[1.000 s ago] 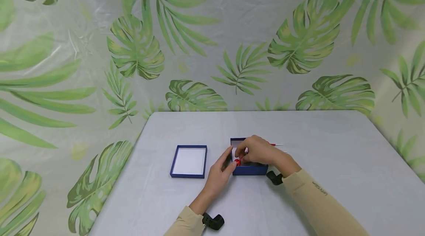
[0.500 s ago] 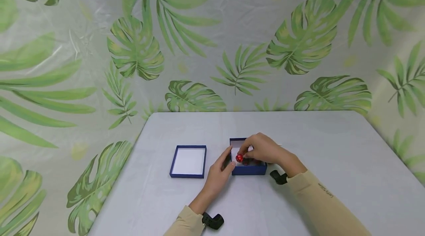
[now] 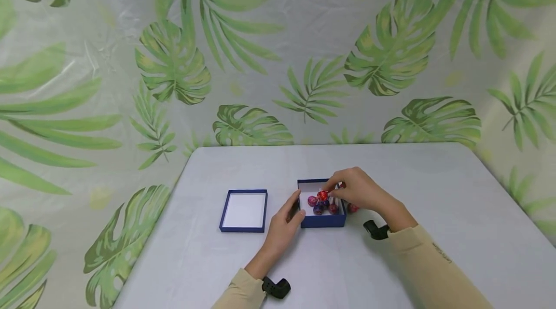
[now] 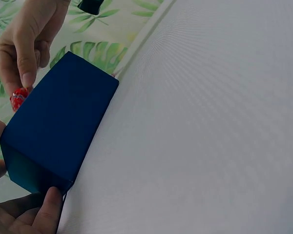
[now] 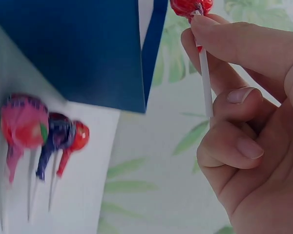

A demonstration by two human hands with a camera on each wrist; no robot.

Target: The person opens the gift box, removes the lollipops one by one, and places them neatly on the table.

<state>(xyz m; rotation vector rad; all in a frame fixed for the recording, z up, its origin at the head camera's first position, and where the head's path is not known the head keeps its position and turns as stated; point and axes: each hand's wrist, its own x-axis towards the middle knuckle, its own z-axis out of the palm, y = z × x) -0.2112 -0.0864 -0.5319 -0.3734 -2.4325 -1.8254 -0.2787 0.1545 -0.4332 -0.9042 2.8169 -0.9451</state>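
My right hand (image 3: 359, 189) pinches a red-wrapped lollipop (image 5: 188, 7) by its stick just below the candy, white stick pointing down across the palm. The candy hangs over the inside of a blue box (image 3: 323, 222) with a white interior. Several lollipops (image 3: 319, 209), purple, pink and red, lie inside with their heads toward the front. My left hand (image 3: 283, 226) rests against the box's left side; its thumb is at the front left corner and its fingers lie along the wall, also seen against the blue side in the left wrist view.
A shallow blue-rimmed lid (image 3: 242, 229), white inside, lies left of the box. More lollipops (image 5: 25, 122), in pink, purple and red wrappers, lie on the white table (image 3: 417, 174) right beside the box, partly behind the right hand in the head view.
My right hand has lifted and drawn back up and right with the red lollipop, uncovering the lollipops in the box. My left hand keeps its place at the box.
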